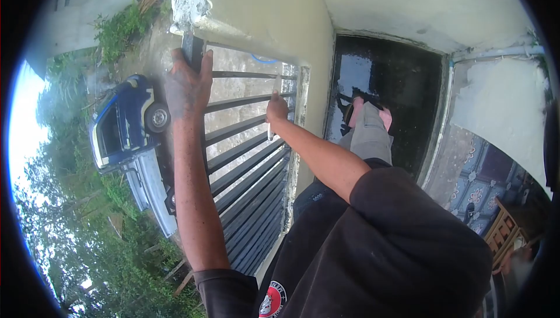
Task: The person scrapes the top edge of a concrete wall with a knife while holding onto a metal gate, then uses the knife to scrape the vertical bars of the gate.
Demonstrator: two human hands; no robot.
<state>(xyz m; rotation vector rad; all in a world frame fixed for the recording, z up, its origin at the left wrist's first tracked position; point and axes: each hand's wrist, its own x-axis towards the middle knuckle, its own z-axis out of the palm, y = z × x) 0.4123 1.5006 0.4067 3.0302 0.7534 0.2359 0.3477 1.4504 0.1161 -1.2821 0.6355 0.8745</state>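
Observation:
My left hand (189, 87) is closed round the dark upright edge bar (193, 49) of a metal grille, near the top of its frame. The thumb is on one side and the fingers on the other. My right hand (277, 109) is wrapped round a white-handled tool with a narrow pale blade (277, 83). The blade's kind is too small to make out. It points away from me, close to the grille's slats (245, 103) and the end of the wall. The slats are dark and parallel, fixed between the edge bar and the cream wall.
A cream wall (265, 11) with chipped edges borders the grille. My feet stand on a dark, wet-looking floor (408, 114). Outside, a blue and white truck (125, 128) stands near trees. At lower right are patterned tiles (478, 172) and a wooden piece of furniture (501, 233).

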